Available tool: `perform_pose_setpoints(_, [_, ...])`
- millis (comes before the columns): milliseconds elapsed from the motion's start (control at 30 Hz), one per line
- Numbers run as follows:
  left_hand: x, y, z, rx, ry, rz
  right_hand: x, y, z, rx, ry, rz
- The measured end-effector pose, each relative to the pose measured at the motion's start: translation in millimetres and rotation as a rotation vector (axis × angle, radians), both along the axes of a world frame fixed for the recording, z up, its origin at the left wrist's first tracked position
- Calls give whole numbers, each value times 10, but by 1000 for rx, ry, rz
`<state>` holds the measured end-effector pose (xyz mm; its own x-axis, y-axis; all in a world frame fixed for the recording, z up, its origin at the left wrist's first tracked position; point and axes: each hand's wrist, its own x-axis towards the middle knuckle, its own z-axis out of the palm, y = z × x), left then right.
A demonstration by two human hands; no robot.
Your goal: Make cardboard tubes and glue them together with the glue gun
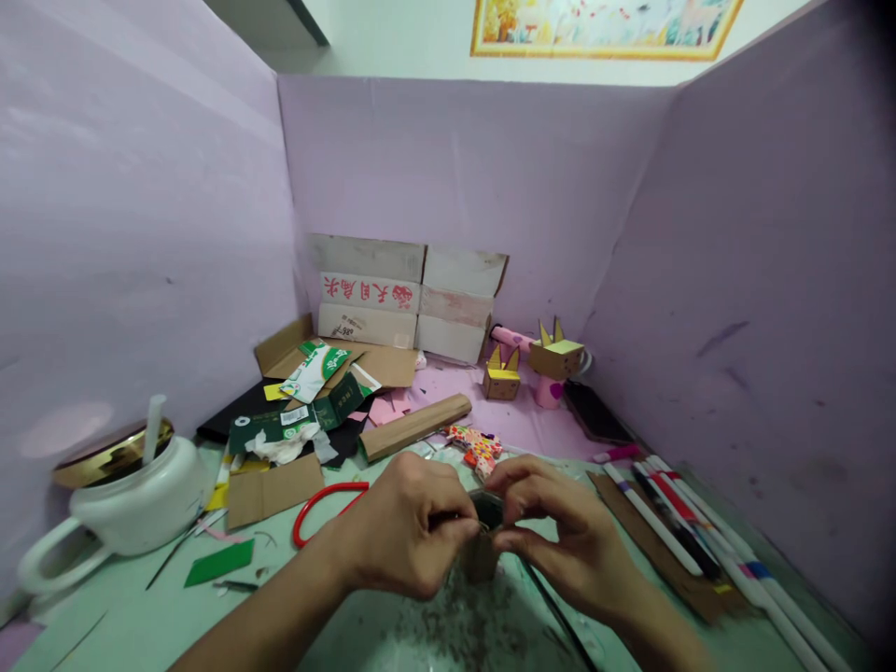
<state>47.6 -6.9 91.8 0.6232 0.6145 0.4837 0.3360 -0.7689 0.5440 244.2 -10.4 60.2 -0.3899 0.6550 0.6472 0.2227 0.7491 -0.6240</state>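
At the front middle, my left hand (420, 527) is closed, its thumb pressed against the bent fingers. My right hand (553, 532) pinches from the other side, fingertips close to the left thumb. Between the fingertips is a small brown cardboard piece (480, 558), partly hidden and dim. A dark rounded thing (488, 507) shows just behind it; I cannot make out its kind. Red-handled scissors (302, 513), mostly covered by my left forearm, lie to the left. Just beyond my hands is a colourful patterned piece (480, 450).
Two small cardboard boxes with yellow ears, a nearer one (502, 381) and another (556, 357), stand at the back right. Markers (690, 513) and a phone (595, 411) lie right. A white mug (140, 509) stands left, near cardboard scraps (276, 490) and a wooden-looking strip (416, 427).
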Motion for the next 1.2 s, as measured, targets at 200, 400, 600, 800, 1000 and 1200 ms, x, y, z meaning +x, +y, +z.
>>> perform_pose_setpoints(200, [51, -4, -52, -19, -97, 55, 10, -14, -15, 11, 10, 36])
perform_pose_setpoints(400, [75, 6, -69, -61, -95, 89, 26, -7, 6, 18, -8, 58])
perform_pose_setpoints(600, [100, -14, -56, -59, -62, 93, -8, -12, 28, 111, -38, -8])
perform_pose_setpoints(800, [85, -8, -16, -100, -38, 29, -23, -39, 32, 111, -36, -89])
perform_pose_setpoints(1000, [72, -67, 33, -92, 2, 12, -52, -55, 23, 123, -27, -169])
perform_pose_setpoints(1200, [105, -80, -46, 6, 15, 26, -74, -86, 9, 99, 49, -187])
